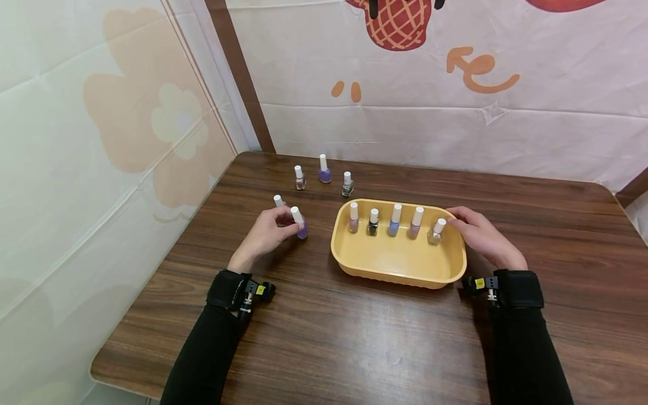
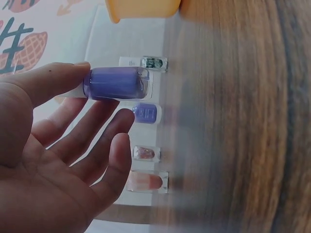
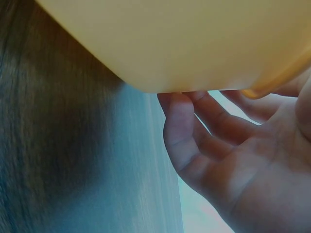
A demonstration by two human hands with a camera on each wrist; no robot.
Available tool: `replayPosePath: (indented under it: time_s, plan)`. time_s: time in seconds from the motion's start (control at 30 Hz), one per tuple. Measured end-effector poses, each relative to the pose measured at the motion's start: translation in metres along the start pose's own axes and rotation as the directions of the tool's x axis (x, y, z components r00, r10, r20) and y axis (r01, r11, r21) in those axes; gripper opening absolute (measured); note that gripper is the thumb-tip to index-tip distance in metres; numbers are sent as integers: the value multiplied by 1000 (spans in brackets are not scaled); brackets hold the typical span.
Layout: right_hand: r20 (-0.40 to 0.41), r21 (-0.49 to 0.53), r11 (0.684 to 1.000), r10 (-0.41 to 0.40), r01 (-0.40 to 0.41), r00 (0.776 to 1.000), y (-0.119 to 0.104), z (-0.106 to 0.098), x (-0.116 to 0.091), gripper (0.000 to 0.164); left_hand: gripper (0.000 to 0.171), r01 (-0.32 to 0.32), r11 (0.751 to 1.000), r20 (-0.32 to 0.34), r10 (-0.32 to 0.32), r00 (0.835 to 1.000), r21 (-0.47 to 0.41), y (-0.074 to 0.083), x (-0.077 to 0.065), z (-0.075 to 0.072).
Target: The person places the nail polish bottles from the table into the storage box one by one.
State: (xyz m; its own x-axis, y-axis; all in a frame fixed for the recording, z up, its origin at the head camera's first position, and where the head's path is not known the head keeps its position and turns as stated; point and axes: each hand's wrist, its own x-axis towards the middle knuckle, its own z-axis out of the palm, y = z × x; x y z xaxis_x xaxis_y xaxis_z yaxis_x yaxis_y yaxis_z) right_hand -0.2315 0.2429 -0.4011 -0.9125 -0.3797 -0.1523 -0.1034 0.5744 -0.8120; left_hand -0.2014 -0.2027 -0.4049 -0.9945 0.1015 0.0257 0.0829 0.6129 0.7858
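Left of the yellow plastic tray (image 1: 397, 263), a left hand (image 1: 264, 235) pinches a white-capped purple nail polish bottle (image 1: 302, 229) between thumb and fingers, the other fingers loosely bent beneath. The bottle leans a little, cap to the left; in the left wrist view its base seems to sit just off the brown wood-grain table (image 1: 324, 337), though that angle makes it hard to be sure. Just behind this hand stands another bottle, mostly hidden in the head view but for its white cap (image 1: 278, 200); from the wrist it looks peach.

At the tray's right end, the right hand (image 1: 483, 239) grips the wall by the far corner, its fingers bent against the outside and the thumb at the rim. Five polishes stand in a row along the tray's far side: a pale mauve bottle (image 1: 353, 223), a black bottle (image 1: 373, 227), a blue bottle (image 1: 394, 227), a dusty lilac bottle (image 1: 414, 229) and a beige bottle (image 1: 435, 236) tilted to the right.

Farther back on the table are three more: a brownish-pink bottle (image 1: 300, 182), a second purple bottle (image 1: 324, 175) and a dark green glitter bottle (image 1: 347, 188), which is the nearest of them to the tray.
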Motion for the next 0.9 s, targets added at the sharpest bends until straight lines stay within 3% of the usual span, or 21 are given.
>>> replayPosePath:
  time_s: [0.23, 0.57, 0.9]
  plan:
    - [0, -1, 1000, 11, -11, 1000, 1, -1, 1, 50, 19, -35, 999, -3, 35, 999, -1, 6, 0, 0]
    - [-22, -3, 1000, 2, -2, 1000, 1, 1, 2, 50, 20, -87, 996, -12, 88, 996, 35, 27, -3, 4]
    - [-9, -20, 1000, 12, -12, 1000, -1, -1, 1, 50, 17, -140, 990, -38, 140, 989, -3, 47, -7, 11]
